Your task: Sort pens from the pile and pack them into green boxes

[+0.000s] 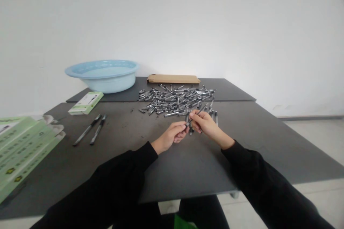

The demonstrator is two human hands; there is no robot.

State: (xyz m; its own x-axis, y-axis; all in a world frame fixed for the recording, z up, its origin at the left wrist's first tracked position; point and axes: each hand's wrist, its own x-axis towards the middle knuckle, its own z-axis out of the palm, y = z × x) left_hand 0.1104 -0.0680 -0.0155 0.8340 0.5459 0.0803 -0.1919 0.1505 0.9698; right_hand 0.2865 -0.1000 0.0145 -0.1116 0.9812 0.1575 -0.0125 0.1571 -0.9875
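Pinching thin dark rod (202,108) in right hand (204,121). Curling left hand (176,132) in at rod's lower end; can't tell if gripping. Holding rod just in front of pen pile (177,96), with two pens (98,130) well to left near green-white box (86,103).

no word or number can be read. the green cartons (32,152) at the left edge carry rows of dark characters, too blurred to make out, with dark-and-yellow emblems (18,179) toward the near end and a small ring-shaped mark (41,134) farther up. the small green-and-white box (80,109) bears a printed picture of a dark pen (92,98); its lettering is too small to read.
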